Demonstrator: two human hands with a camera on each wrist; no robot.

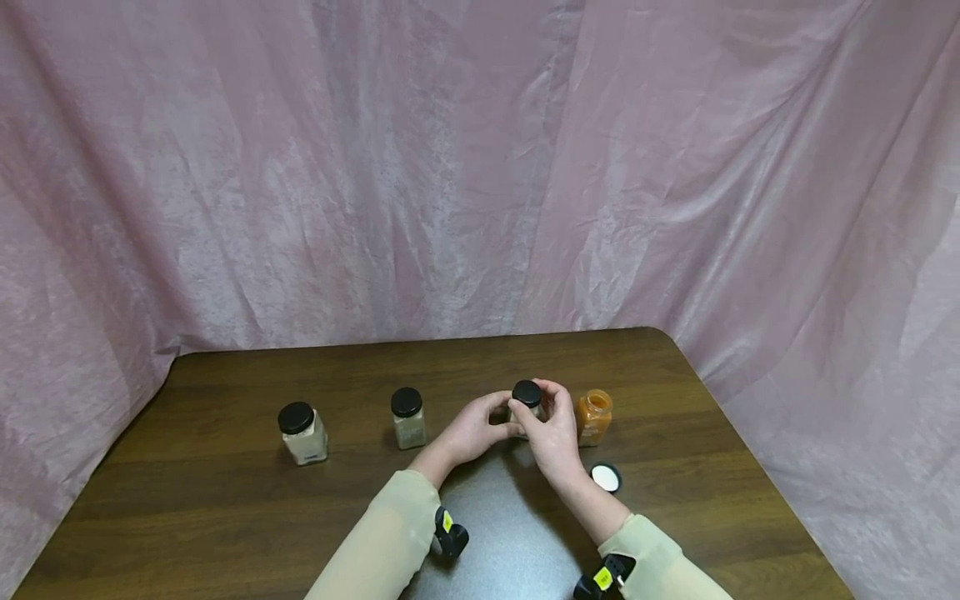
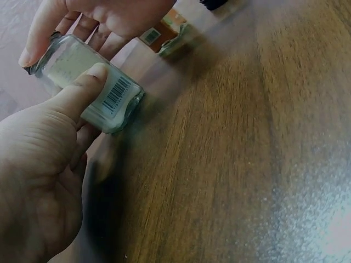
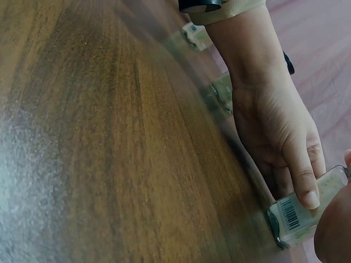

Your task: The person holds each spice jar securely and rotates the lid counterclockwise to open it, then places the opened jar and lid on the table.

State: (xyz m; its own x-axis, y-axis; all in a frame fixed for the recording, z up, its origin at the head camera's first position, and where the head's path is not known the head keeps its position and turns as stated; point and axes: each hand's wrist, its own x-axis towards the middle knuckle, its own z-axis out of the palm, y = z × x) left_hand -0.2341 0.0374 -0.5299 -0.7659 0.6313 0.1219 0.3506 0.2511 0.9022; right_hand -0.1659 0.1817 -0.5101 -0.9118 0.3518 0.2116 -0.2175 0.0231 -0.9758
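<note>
Held jar (image 1: 527, 393) beside rightmost jar (image 1: 593, 422)

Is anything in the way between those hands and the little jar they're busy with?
Nothing visible is. The left hand holds the pale jar directly, and the right hand grips its black lid. The open orange jar stands beside the right hand, not between.

- Your jar (image 2: 71, 63) is clear glass with flat sides, looking pale inside, with a barcode (image 2: 116, 97) low on one side.
- Its black lid (image 1: 527, 392) is on and faces up.
- Your left hand (image 1: 472, 431) grips the body; your right hand (image 1: 553, 437) holds it around the lid.
- It is right of centre over the bench (image 1: 225, 517); you cannot tell whether its base touches.
</note>
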